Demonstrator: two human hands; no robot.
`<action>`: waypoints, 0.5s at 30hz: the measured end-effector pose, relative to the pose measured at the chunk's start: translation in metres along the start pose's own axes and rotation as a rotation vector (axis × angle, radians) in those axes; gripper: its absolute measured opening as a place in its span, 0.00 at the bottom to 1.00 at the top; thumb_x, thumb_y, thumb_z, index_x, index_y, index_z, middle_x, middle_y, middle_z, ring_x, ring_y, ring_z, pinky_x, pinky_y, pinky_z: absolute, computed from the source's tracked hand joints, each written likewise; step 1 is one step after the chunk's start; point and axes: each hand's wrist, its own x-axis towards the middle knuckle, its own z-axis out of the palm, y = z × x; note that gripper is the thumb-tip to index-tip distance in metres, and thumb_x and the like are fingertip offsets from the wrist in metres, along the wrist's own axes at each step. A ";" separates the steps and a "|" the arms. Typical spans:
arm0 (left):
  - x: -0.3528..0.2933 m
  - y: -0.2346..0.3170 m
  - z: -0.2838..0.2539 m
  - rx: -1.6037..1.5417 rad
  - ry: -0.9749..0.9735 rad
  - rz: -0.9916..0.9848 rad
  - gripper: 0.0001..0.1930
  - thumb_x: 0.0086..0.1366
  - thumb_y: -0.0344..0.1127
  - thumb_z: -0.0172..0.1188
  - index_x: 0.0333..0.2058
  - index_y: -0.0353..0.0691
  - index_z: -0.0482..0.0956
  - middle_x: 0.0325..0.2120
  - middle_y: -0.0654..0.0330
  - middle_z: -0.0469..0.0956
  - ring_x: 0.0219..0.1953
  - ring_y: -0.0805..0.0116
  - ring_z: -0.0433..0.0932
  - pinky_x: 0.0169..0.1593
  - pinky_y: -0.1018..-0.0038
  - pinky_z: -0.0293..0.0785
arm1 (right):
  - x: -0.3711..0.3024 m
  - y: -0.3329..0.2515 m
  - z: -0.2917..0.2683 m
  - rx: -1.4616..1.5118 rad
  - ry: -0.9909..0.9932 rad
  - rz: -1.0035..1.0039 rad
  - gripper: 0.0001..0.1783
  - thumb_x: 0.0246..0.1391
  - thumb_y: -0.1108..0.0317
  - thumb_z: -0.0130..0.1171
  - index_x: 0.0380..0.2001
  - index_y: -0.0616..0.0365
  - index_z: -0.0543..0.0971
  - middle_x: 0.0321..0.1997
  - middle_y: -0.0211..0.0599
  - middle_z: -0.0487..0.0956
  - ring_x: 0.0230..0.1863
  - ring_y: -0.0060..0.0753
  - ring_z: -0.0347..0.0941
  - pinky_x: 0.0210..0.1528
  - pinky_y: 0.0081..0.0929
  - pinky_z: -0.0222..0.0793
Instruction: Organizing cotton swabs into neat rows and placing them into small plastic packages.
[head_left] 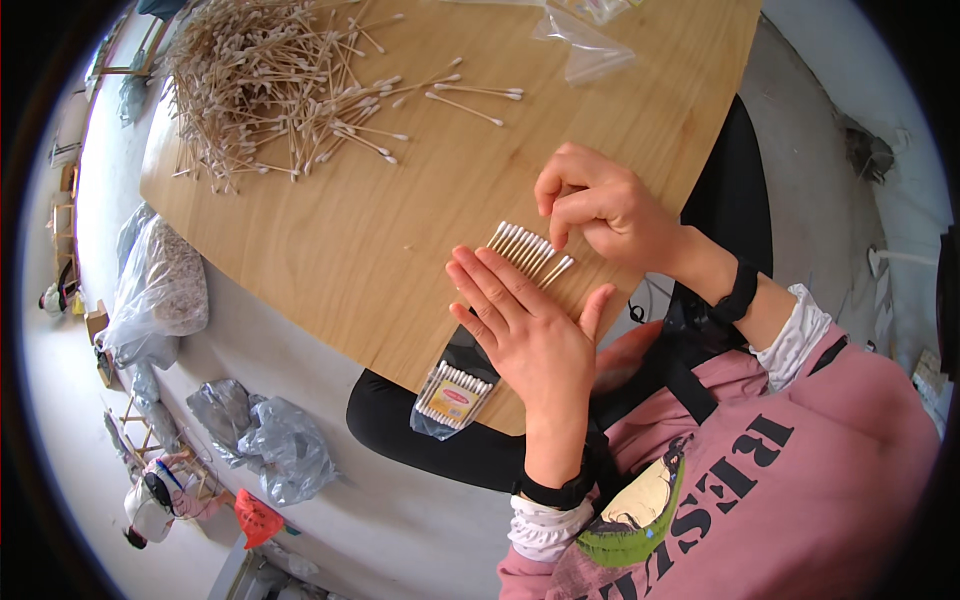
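A row of cotton swabs (523, 247) lies side by side on the wooden table (400, 250), with one swab (557, 271) slightly apart at its right end. My left hand (535, 335) is stretched flat over the lower part of the row, fingers extended and thumb out, hiding the swabs' other ends. Just beyond the row, my right hand (610, 210) hovers with bent fingers. Its index finger and thumb are apart, and I see nothing between them. Left of my left wrist, a clear packet (453, 395) of cotton swabs with a yellow and pink label rests by the table edge.
A large heap of loose cotton swabs (260, 90) covers the far left of the table, several strewn toward the middle. A clear plastic bag (590, 50) lies at the far edge. Filled bags (160, 285) and grey plastic bags (270, 440) stand on the floor at left.
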 end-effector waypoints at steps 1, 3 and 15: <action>0.000 0.000 0.000 0.001 -0.002 -0.002 0.63 0.58 0.74 0.54 0.70 0.21 0.42 0.73 0.36 0.39 0.76 0.43 0.35 0.74 0.51 0.34 | 0.000 0.001 0.000 -0.002 0.004 -0.011 0.09 0.36 0.85 0.57 0.14 0.57 0.75 0.32 0.28 0.73 0.37 0.32 0.71 0.38 0.27 0.68; 0.001 0.001 0.001 -0.004 0.004 0.007 0.63 0.58 0.74 0.54 0.70 0.21 0.42 0.73 0.36 0.39 0.76 0.43 0.35 0.74 0.51 0.34 | 0.001 0.001 -0.001 -0.010 0.009 -0.022 0.09 0.35 0.85 0.57 0.14 0.57 0.75 0.32 0.28 0.73 0.37 0.32 0.71 0.39 0.27 0.68; 0.000 0.000 0.003 -0.007 0.024 0.005 0.62 0.58 0.74 0.54 0.69 0.21 0.43 0.72 0.35 0.40 0.76 0.43 0.36 0.74 0.50 0.35 | 0.002 0.002 -0.003 -0.065 -0.068 -0.046 0.09 0.32 0.83 0.58 0.11 0.56 0.73 0.29 0.25 0.71 0.37 0.33 0.69 0.38 0.28 0.66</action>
